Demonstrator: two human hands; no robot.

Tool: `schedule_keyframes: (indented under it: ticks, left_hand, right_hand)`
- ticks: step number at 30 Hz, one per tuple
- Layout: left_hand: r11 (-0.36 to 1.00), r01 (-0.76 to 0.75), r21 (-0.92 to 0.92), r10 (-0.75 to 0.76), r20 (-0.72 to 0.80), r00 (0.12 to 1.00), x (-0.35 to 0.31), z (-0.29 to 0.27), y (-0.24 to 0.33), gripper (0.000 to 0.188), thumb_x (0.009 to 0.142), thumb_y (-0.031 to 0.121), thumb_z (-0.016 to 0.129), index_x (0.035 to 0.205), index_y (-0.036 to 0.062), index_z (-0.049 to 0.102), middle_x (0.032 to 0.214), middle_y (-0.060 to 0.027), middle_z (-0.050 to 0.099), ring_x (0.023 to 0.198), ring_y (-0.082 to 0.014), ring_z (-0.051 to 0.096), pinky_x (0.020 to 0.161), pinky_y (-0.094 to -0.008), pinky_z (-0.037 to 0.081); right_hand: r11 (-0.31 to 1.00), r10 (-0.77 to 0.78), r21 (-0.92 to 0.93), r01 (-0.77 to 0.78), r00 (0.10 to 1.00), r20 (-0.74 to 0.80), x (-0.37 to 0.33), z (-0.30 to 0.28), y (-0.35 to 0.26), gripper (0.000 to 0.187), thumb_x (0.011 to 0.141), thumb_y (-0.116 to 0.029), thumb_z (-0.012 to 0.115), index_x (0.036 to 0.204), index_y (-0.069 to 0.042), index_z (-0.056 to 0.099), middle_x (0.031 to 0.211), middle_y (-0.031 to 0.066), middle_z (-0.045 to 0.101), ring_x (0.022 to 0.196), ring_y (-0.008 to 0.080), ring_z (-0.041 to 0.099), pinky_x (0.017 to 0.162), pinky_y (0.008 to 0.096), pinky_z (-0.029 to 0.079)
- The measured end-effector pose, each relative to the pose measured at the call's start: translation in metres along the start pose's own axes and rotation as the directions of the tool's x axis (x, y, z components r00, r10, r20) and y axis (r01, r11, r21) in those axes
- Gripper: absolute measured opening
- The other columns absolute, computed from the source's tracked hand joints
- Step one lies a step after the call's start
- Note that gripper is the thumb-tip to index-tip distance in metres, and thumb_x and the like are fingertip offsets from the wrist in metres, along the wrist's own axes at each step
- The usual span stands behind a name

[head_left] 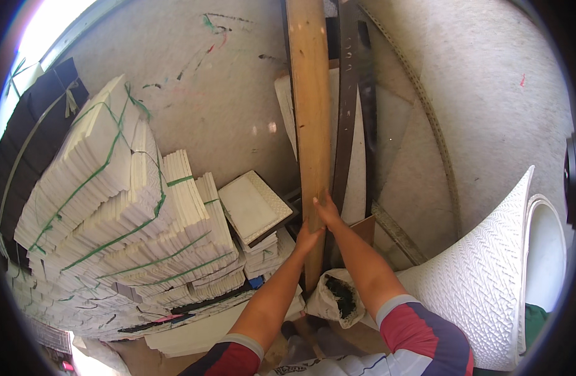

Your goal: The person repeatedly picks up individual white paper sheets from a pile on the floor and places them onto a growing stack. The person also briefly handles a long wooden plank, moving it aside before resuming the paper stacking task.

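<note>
A long, pale wooden plank point(309, 119) stands nearly upright against the grey wall point(200, 94), running from the top edge of the view down to the cluttered floor at about 6 o'clock from the middle. Both hands are on its lower part. The left hand point(308, 239) presses the plank's left edge, fingers wrapped against the wood; the right hand point(328, 210) sits just above it on the right edge, fingers laid flat along the board, grasping it.

Just beside the plank at 3 o'clock, a dark metal strip point(347, 113) with punched holes leans on the same wall, with a white panel point(357, 182) behind it. At 6 o'clock of the hands, an open white sack point(335, 297) shows dark material inside. At 9 o'clock, stacks of white tiles point(125, 213) bound with green strapping pile up high, with a single white tile point(253, 207) tilted on top of a smaller stack near the plank. Far at 10 o'clock stands a dark bundle point(34, 138), also strapped. At 4 o'clock, a big roll of white textured sheet point(488, 276) leans near the person's right sleeve.
</note>
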State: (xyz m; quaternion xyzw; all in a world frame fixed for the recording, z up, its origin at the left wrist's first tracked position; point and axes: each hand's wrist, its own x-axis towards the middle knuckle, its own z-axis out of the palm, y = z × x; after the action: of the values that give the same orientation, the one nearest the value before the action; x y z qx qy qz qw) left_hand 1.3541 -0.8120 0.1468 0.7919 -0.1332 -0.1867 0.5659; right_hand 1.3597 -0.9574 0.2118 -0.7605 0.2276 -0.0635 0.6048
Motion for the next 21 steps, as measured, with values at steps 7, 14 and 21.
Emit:
schedule_keyframes:
  ticks: [7, 14, 21]
  left_hand:
    - [0.998, 0.051, -0.031, -0.052, -0.024, 0.998, -0.025, -0.001, 0.011, 0.089, 0.096, 0.033, 0.074, 0.167, 0.0032, 0.028, 0.157, -0.0267, 0.052, 0.144, -0.0363, 0.054, 0.118, -0.0428, 0.043]
    - [0.988, 0.152, -0.008, -0.151, -0.184, 0.971, -0.103, -0.028, 0.026, 0.067, 0.099, 0.036, 0.069, 0.154, 0.0006, 0.052, 0.147, -0.0272, 0.061, 0.137, -0.0396, 0.059, 0.114, -0.0432, 0.046]
    - [0.969, 0.226, -0.104, -0.248, -0.429, 0.869, -0.261, -0.095, -0.053, 0.047, 0.102, 0.035, 0.065, 0.135, 0.0011, 0.068, 0.132, -0.0205, 0.072, 0.126, -0.0353, 0.067, 0.106, -0.0442, 0.051]
  right_hand:
    - [0.999, -0.039, -0.017, 0.039, 0.999, 0.001, 0.006, 0.009, 0.031, 0.087, 0.106, -0.045, 0.064, 0.171, -0.010, 0.019, 0.170, 0.0266, 0.034, 0.155, 0.0391, 0.039, 0.122, 0.0457, 0.039]
    - [0.987, -0.130, -0.117, 0.113, 0.981, -0.146, -0.068, 0.059, 0.046, 0.061, 0.105, -0.036, 0.067, 0.156, -0.007, 0.048, 0.139, 0.0217, 0.064, 0.127, 0.0371, 0.063, 0.106, 0.0445, 0.050]
    - [0.963, -0.261, -0.004, 0.271, 0.933, 0.248, -0.217, 0.159, 0.063, 0.040, 0.105, -0.025, 0.066, 0.139, -0.005, 0.062, 0.120, 0.0154, 0.069, 0.105, 0.0284, 0.066, 0.092, 0.0416, 0.053]
